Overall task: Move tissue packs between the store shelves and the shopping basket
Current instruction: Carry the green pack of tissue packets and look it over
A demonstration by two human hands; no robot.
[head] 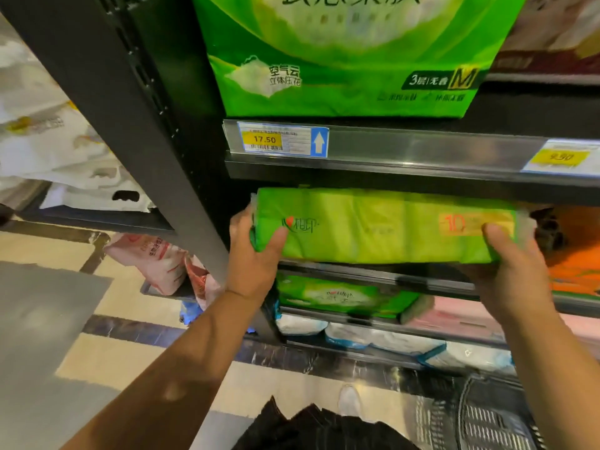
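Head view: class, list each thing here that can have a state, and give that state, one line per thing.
green tissue pack: held level at the shelf front, gripped at both ends
left hand: grips the pack's left end, thumb on its front
right hand: grips the pack's right end, thumb on its front
large green pack: standing upright on the shelf above
shopping basket: on the floor, only partly in view

A price label [264, 139] and tiled floor [97, 358]
It reads 17.50 on yellow, beside a white upward arrow [318, 143]; a white shoe [349, 401] stands on the floor.
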